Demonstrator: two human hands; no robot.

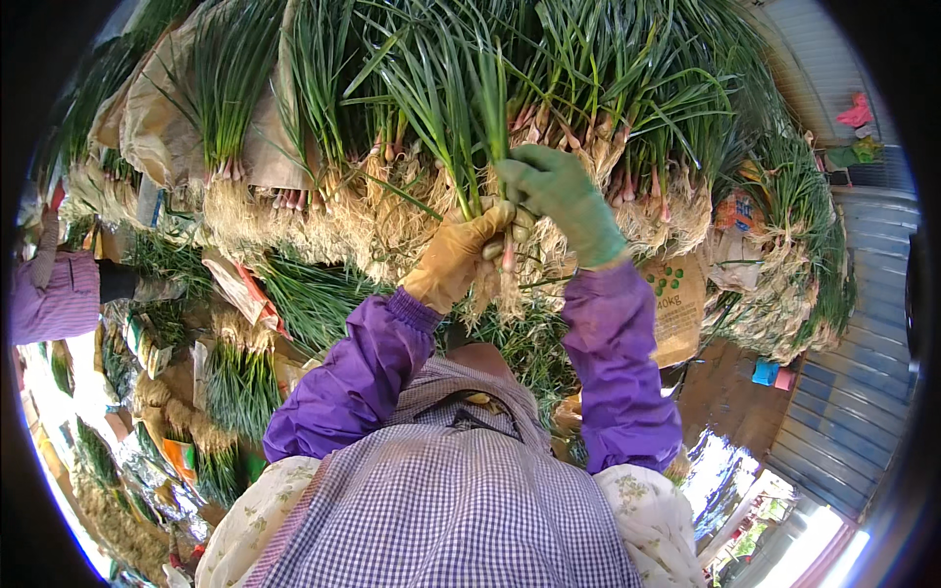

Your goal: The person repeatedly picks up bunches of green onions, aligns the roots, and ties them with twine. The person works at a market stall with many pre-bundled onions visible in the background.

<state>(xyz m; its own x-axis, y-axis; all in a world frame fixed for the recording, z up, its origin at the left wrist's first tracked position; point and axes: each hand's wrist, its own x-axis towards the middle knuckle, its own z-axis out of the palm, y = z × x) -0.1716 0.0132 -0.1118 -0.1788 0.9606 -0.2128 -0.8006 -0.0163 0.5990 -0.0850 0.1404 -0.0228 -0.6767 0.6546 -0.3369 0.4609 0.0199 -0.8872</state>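
Observation:
My left hand, in a tan-orange glove, is closed around a small bunch of green-leaved bulb plants with pinkish bulbs and pale stringy roots. The roots hang below my fingers, and the leaves rise above them. My right hand, in a green glove, is at the same bunch; its fingers are at the stems, just above my left hand. How firmly they grip is partly hidden. Behind both hands, a long row of similar plants stands with leaves up and roots down.
More bundles lie at the lower left, among sacks. A printed brown sack is right of my sleeve. At the left edge shows a co-worker's striped sleeve. Blue corrugated metal sheeting runs along the right, near small blue and pink objects.

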